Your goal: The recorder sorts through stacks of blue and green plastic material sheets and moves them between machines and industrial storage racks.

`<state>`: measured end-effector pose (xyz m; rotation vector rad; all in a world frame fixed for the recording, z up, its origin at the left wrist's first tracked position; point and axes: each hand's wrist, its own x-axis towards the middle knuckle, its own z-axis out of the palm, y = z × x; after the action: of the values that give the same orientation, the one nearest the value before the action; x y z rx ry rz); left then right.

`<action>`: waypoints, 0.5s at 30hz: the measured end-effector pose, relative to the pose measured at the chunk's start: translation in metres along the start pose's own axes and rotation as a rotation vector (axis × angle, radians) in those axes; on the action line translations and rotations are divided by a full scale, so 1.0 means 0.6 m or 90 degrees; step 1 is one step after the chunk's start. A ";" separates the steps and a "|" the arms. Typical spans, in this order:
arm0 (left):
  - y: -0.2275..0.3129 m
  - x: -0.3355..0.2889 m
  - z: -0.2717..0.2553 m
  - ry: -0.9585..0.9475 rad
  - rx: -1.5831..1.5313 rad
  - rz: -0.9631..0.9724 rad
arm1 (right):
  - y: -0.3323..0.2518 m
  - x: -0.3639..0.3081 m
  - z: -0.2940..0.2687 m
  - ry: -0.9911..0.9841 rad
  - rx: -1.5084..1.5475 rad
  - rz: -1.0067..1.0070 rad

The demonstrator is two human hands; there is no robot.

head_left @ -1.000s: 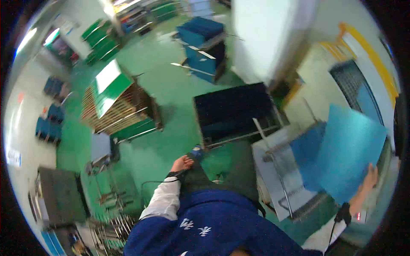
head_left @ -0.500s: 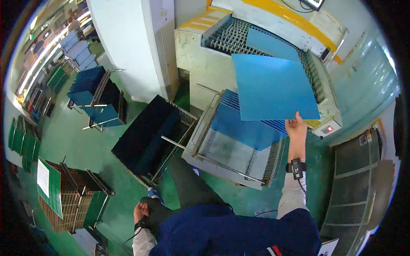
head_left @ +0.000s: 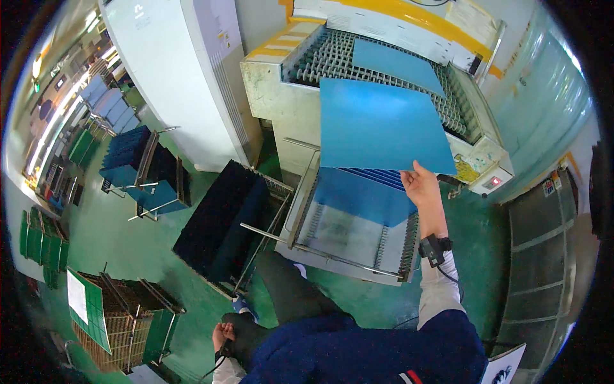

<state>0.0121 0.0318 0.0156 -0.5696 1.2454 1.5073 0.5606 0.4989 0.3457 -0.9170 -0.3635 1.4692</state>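
Note:
My right hand (head_left: 420, 185) pinches the near edge of a flat blue panel (head_left: 384, 125), close to its right corner. The panel is held out over the far part of a slotted rack (head_left: 320, 251), in front of the roller conveyor. Several blue panels (head_left: 364, 195) stand on edge in that rack, partly hidden under the held one. Another blue panel (head_left: 398, 66) lies flat on the conveyor rollers (head_left: 320, 57). Down by my left knee, my left hand (head_left: 222, 335) has its fingers curled, with nothing visible in them.
Left of the slotted rack stands a rack full of dark panels (head_left: 220, 221). Farther left is another loaded rack (head_left: 147, 169), and at the lower left one with a green board (head_left: 93, 313). A white column (head_left: 173, 77) rises behind. Grey framed panels (head_left: 537, 281) stand at the right.
My right hand and the blue panel have shifted left, partly because the view itself has moved. My left hand stays low by the knee.

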 end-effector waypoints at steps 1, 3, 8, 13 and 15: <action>0.001 -0.004 0.010 0.049 0.018 0.019 | 0.001 0.007 -0.003 -0.005 0.015 -0.024; 0.007 0.003 -0.006 -0.053 0.007 -0.006 | 0.005 0.026 -0.004 -0.012 0.038 -0.044; 0.003 0.022 -0.039 -0.087 -0.025 -0.008 | -0.005 0.084 0.007 -0.043 0.058 -0.056; 0.003 -0.001 0.002 0.040 -0.003 -0.005 | -0.031 0.121 0.004 -0.037 0.086 -0.081; 0.005 -0.006 0.007 0.010 0.005 -0.022 | -0.040 0.133 0.001 -0.033 0.095 -0.086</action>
<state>0.0117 0.0342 0.0210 -0.5966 1.2460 1.4711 0.5863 0.5777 0.3382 -0.7232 -0.3429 1.3778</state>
